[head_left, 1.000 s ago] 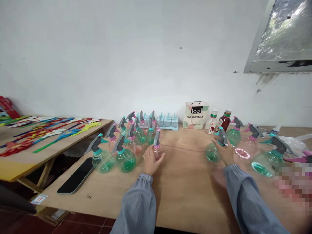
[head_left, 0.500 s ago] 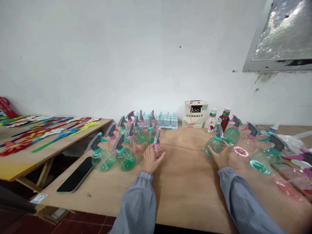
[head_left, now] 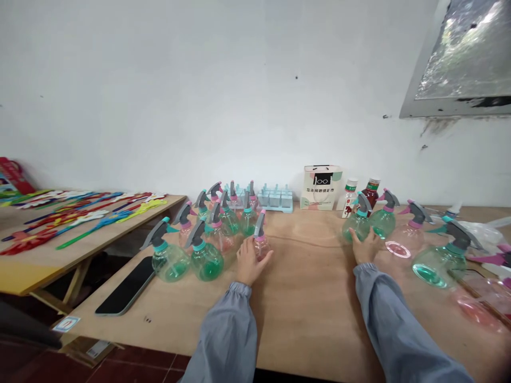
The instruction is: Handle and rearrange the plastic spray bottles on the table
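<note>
My left hand (head_left: 250, 260) is wrapped round a pink spray bottle (head_left: 261, 246) that stands upright at the right end of the left group. A green spray bottle (head_left: 356, 226) is in my right hand (head_left: 365, 246), its thumb and fingers around the lower body. Close behind that bottle stands another green one (head_left: 383, 221). Left of my left hand are several upright bottles, among them two green ones (head_left: 206, 261) (head_left: 171, 263) in front. To the right of my right hand lie a tilted pink bottle (head_left: 405, 239) and a tilted green one (head_left: 439, 263).
A black phone (head_left: 125, 287) lies at the table's left. Along the wall stand pale blue trays (head_left: 279, 199), a paper bag (head_left: 320, 189), a white bottle (head_left: 348, 198) and a dark red bottle (head_left: 370, 194). Colourful flower-shaped pieces (head_left: 85, 215) cover the left table.
My right hand and its green bottle have moved slightly right and back, closer to the other green bottle. My left hand still holds the pink bottle. The view has shifted slightly.
</note>
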### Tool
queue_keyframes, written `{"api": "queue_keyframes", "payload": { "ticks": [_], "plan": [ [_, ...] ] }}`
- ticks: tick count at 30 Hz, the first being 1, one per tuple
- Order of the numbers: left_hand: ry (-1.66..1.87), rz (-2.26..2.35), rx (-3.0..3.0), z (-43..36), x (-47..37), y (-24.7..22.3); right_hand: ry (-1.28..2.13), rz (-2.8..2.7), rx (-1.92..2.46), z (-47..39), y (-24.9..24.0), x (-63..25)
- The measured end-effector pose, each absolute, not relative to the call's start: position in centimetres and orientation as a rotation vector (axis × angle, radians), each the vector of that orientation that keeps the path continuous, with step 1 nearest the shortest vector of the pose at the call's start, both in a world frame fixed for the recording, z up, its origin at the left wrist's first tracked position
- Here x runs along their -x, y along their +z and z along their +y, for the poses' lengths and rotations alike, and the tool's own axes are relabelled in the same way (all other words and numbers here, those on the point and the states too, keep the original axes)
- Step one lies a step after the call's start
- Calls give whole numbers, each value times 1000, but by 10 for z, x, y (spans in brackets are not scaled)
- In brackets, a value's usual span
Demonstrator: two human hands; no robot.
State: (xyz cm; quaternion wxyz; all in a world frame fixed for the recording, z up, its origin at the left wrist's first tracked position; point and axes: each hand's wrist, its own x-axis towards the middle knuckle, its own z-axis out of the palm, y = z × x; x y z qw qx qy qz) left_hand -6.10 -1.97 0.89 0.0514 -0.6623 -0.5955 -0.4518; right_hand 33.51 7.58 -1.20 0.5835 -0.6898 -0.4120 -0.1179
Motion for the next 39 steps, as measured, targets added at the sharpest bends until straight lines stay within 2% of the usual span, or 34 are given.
{"api": "queue_keyframes", "payload": {
  "ticks": [29, 39],
  "plan": [
    [-1494, -1700, 2214, -27, 49, 8, -181, -828, 1728, 86, 4, -329],
    [-1489, -1706, 2307, -34, 42, 11, -192, -812, 1625, 80, 10, -324]
  ]
}}
